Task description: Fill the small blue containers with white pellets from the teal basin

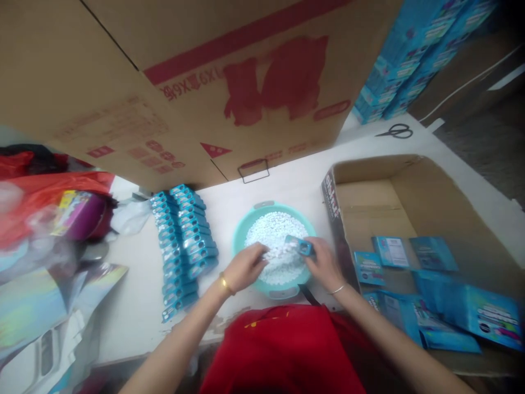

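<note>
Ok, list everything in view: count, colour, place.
Carton: one, brown, back.
Stacks: several, blue, top right.
Scissors: one, black, upper right.
Open box: one, brown, right.
Packets: several, blue, inside it.
Bowl: one, turquoise, centre.
Pellets: many, white, in bowl.
Held box: one, blue, over bowl.
Small boxes: two rows, blue, left.
Plastic: several, red and clear, far left.
Sheets: several, iridescent, lower left.
Table: one, white, beneath.
Garment: one, red, bottom.
Bracelets: two, gold, silver, wrists.
Left hand, right hand: two, bare, at bowl.

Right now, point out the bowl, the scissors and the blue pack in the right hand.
Bowl (239, 239), head view: inner wall, left side.
Scissors (392, 133), head view: where blades meet handles.
Blue pack (298, 244), head view: near its middle.
</note>
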Demonstrator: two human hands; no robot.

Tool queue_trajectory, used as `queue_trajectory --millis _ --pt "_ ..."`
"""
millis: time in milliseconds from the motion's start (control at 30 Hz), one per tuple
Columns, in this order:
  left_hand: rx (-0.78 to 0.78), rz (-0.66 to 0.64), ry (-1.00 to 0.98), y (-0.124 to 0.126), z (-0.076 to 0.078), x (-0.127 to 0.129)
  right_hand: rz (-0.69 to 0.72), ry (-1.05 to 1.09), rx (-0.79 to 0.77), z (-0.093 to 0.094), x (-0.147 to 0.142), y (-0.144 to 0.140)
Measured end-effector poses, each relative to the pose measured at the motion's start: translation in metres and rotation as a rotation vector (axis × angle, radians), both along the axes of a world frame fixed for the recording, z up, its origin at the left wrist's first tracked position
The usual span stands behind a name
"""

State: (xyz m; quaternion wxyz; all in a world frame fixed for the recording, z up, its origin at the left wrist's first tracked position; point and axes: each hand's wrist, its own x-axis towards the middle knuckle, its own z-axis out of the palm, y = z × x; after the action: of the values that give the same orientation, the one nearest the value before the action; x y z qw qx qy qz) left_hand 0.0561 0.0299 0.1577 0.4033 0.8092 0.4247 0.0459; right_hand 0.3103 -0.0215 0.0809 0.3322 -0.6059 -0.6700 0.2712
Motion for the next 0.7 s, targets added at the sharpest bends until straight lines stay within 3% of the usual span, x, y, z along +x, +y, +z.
queue_trajectory --millis 133,233,333,400,500,567,700 --pt "0.073 -0.216 0.351 0.012 0.042 0.025 0.083 -0.016 0.036 0.0 -0.016 -0.001" --pt "0.119 -0.301 0.571 0.012 0.068 0.053 0.11 -0.012 0.044 -0.001 -0.023 -0.002" --pt "0.158 -0.351 0.617 0.009 0.09 0.068 0.11 0.016 0.032 -0.004 -0.024 -0.004" --pt "0.187 -0.322 0.603 0.01 0.098 0.065 0.097 0.064 0.009 -0.003 -0.022 -0.006" --pt "0.219 -0.189 0.461 0.016 0.089 0.049 0.066 0.16 -0.019 0.008 -0.019 -0.011" --pt "0.212 -0.138 0.285 0.017 0.069 0.043 0.05 0.206 -0.031 0.023 -0.021 -0.016" --pt "0.09 -0.206 0.034 0.004 0.029 0.047 0.068 0.252 -0.104 0.052 -0.02 -0.025"
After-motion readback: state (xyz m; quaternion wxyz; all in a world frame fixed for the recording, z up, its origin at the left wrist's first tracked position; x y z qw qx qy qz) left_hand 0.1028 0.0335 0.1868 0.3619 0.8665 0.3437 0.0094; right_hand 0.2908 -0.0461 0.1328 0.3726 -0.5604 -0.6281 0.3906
